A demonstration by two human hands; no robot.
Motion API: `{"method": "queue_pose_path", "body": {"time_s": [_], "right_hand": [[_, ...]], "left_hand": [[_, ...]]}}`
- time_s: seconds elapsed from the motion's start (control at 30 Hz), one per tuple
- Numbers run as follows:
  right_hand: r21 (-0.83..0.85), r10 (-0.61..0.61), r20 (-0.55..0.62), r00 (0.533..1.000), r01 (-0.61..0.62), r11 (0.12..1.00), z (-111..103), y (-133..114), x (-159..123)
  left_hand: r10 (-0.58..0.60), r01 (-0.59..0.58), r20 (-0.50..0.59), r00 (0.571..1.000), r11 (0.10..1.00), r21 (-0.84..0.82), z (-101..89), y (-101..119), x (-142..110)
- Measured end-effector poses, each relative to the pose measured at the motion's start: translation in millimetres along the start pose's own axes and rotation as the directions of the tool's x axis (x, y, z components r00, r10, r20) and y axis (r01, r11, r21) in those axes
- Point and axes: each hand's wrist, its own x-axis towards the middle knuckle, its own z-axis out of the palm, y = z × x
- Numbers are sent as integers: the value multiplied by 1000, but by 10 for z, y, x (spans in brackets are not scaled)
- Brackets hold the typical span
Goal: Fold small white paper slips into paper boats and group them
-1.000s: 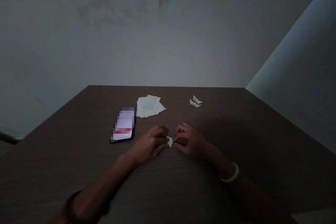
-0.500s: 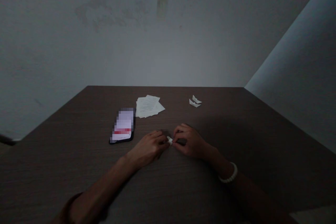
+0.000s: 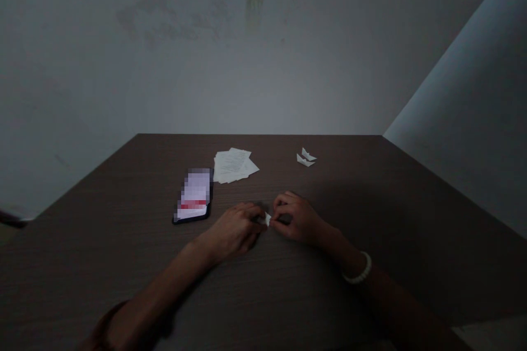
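Note:
A small folded white paper (image 3: 267, 219) is pinched between my two hands, just above or on the tabletop; which of the two I cannot tell. My left hand (image 3: 239, 230) grips its left side with thumb and fingers and covers part of it. On the other side my right hand (image 3: 298, 219) holds the right edge between thumb and fingertips. A light beaded bracelet (image 3: 359, 270) circles my right wrist. Farther back on the right lie two little folded paper boats (image 3: 305, 161), close beside each other.
A phone (image 3: 193, 197) with a lit, pixelated screen lies left of my hands. Beyond it is a loose stack of paper sheets (image 3: 233, 165). The dark wooden table (image 3: 354, 164) meets a stained wall (image 3: 263, 77) at its far edge.
The fingers of my left hand have shifted slightly around the folded paper, which shows at a different angle. My right hand keeps its pinch almost in place.

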Motion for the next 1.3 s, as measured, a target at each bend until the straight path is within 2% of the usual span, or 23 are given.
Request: {"method": "queue_pose_path", "body": {"time_s": [0.33,0.47,0.7,1.0,1.3], "right_hand": [[26,59,-5,998,-59,998,41,-1,22],[35,66,10,998,-67,997,32,-12,30],[-53,38,68,997,-35,998,29,-8,21],[-125,42,76,996,-33,992,11,-31,10],[-152,48,67,997,-37,988,19,-34,12]], "left_hand": [[4,-3,25,1000,1000,-9,-75,34,-9],[-4,4,-5,1000,1000,3,-75,36,-23],[11,-10,-28,1000,998,55,-27,-6,-27],[17,-15,-16,1000,992,126,-28,-25,-15],[67,-73,44,997,989,130,-15,17,-3]]}}
